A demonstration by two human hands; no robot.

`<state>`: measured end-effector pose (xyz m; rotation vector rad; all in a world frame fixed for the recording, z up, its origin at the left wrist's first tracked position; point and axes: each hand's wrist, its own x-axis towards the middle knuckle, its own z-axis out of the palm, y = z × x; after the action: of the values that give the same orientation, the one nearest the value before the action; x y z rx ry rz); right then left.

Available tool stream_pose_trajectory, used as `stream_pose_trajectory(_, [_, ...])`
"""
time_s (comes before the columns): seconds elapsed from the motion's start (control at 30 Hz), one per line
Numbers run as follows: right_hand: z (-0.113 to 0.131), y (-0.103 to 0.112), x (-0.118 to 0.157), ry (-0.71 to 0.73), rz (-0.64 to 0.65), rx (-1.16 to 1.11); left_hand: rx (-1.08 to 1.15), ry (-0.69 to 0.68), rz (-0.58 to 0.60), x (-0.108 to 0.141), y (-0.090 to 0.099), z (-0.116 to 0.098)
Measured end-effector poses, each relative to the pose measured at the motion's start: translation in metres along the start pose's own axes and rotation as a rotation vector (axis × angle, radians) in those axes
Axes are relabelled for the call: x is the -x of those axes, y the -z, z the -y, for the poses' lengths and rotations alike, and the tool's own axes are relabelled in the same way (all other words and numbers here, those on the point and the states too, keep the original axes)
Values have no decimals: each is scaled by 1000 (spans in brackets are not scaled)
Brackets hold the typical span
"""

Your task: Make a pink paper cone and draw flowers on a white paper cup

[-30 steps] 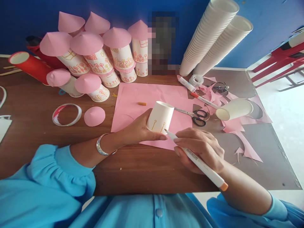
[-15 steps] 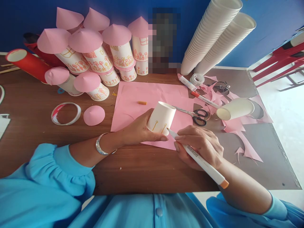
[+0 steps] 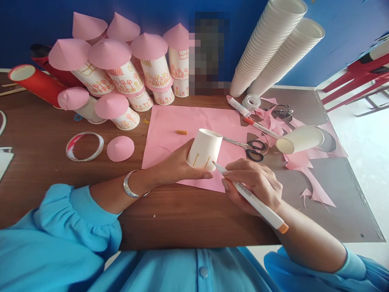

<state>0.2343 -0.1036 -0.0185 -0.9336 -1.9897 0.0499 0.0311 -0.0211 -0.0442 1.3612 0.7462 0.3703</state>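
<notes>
My left hand [image 3: 179, 163] is closed around a white paper cup [image 3: 207, 145], thumb along its lower edge. Two thin ochre stems with small round tops are drawn on the cup's side. Between the fingers of my right hand [image 3: 257, 182] is a white marker [image 3: 258, 205] with an orange end. Its tip is at the cup's lower right side; whether it touches cannot be made out. Beneath the cup lies a pink paper sheet [image 3: 170, 119], with black-handled scissors [image 3: 253, 150] and a small orange-brown marker cap [image 3: 181, 132] on it.
Cups with pink cone roofs [image 3: 109, 54] crowd the back left. Two tall stacks of paper cups [image 3: 269, 40] lean at the back right. Pink scraps [image 3: 316, 186], a lying cup [image 3: 304, 139] and a red-capped marker [image 3: 263, 128] are at right; a tape roll [image 3: 101, 152] is at left.
The cup and both hands have shifted slightly left. The marker tip stays by the cup's lower right side, and both grips are unchanged.
</notes>
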Motion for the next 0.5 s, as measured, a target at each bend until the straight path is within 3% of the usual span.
stream_pose_trajectory(0.5, [-3, -5, 1, 42, -18, -5, 10, 21, -6, -1, -2, 0])
